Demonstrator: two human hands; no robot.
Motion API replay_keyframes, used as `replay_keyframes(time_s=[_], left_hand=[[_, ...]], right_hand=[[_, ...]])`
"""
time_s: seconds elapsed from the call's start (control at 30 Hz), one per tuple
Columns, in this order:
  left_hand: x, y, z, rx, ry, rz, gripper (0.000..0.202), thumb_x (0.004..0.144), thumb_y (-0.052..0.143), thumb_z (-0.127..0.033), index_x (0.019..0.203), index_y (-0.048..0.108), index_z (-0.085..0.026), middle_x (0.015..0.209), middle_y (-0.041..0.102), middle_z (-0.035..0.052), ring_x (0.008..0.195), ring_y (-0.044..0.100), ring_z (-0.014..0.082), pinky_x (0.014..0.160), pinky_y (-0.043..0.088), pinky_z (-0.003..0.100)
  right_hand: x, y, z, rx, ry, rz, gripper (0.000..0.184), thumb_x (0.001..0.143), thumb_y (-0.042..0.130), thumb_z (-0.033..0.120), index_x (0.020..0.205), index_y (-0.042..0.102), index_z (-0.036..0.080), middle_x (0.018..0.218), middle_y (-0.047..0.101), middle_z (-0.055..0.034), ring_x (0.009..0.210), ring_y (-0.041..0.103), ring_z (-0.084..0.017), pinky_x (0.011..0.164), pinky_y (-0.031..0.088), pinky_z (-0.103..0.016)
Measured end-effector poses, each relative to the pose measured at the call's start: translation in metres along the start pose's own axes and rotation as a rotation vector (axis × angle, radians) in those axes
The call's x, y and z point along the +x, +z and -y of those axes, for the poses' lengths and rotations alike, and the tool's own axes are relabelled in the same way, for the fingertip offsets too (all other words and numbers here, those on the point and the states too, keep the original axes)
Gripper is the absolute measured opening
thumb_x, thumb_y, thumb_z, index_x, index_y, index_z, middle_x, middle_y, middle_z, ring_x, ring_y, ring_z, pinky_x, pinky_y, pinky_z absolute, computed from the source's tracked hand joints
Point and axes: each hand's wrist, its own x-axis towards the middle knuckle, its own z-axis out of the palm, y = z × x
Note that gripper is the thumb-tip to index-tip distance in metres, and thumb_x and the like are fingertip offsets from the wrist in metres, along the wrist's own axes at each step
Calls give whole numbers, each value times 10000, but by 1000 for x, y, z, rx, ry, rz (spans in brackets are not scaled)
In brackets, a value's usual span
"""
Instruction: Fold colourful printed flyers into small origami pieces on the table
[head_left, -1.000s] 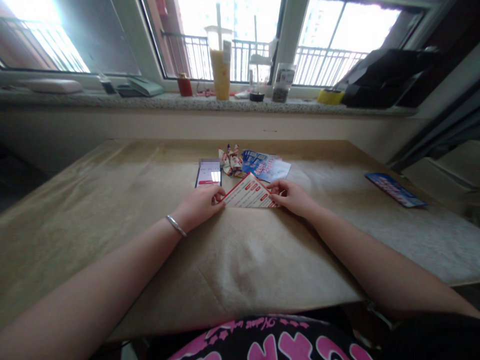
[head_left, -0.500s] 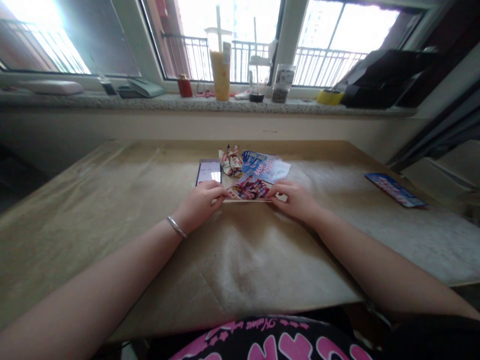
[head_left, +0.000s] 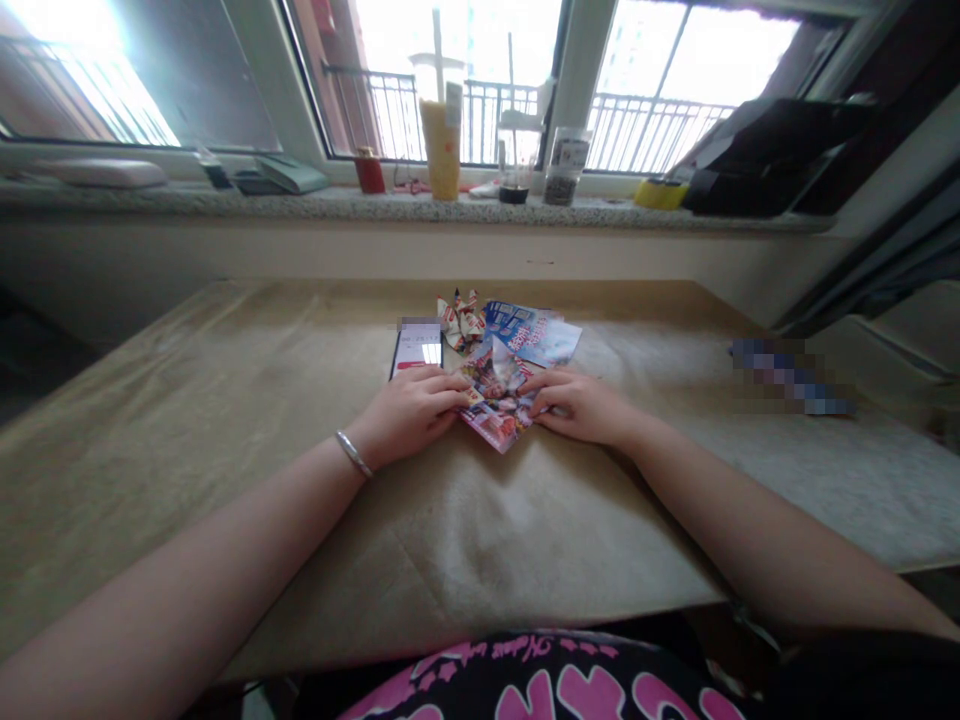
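Being held between the left hand [head_left: 409, 415] and the right hand [head_left: 576, 407], a folded paper leaflet [head_left: 496, 418] is pinned by the fingers, unclenched, on brown paper sheeting [head_left: 517, 540], just below a phone [head_left: 416, 345].

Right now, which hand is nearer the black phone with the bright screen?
Left. The left hand rests right by the lower edge of the black rectangular smartphone; the right hand is farther away, on the far side of the folded glossy colourful paper.
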Motion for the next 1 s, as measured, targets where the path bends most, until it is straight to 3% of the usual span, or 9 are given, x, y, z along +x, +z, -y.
replay_keyframes(time_s=[0.23, 0.67, 0.8, 1.0], left_hand=[[0, 0, -1, -74, 7, 104, 259, 878, 505, -227, 1096, 645, -223, 1171, 650, 49, 1079, 585, 208, 951, 466, 405], [0, 0, -6, -170, 40, 198, 310, 914, 489, -345, 1168, 612, -216, 1244, 611, 79, 1142, 562, 234, 969, 463, 424], [0, 1, -7, -197, 25, 200, 314, 918, 483, -330, 1178, 599, -198, 1253, 604, 86, 1160, 551, 227, 994, 459, 411], [2, -5, -9, -299, 52, 246, 340, 893, 519, -316, 1208, 559, -194, 1263, 586, 93, 1201, 519, 217, 1042, 427, 395]], right_hand=[[0, 0, -2, 47, 3, 54, 106, 791, 590, 157, 780, 679, 213, 1125, 670, -78, 1059, 611, -196, 923, 490, -390], [0, -3, 3, 163, 67, 154, 110, 730, 583, 116, 768, 637, 204, 1212, 639, -73, 1173, 548, -207, 1013, 422, -417], [0, -7, 4, 75, 147, 151, 111, 818, 549, 215, 863, 648, 198, 1170, 651, -90, 1099, 587, -213, 966, 444, -398], [-3, -11, -5, -55, 379, 64, 306, 849, 528, 284, 1132, 603, 194, 1109, 653, -100, 958, 604, -222, 880, 468, -385]])
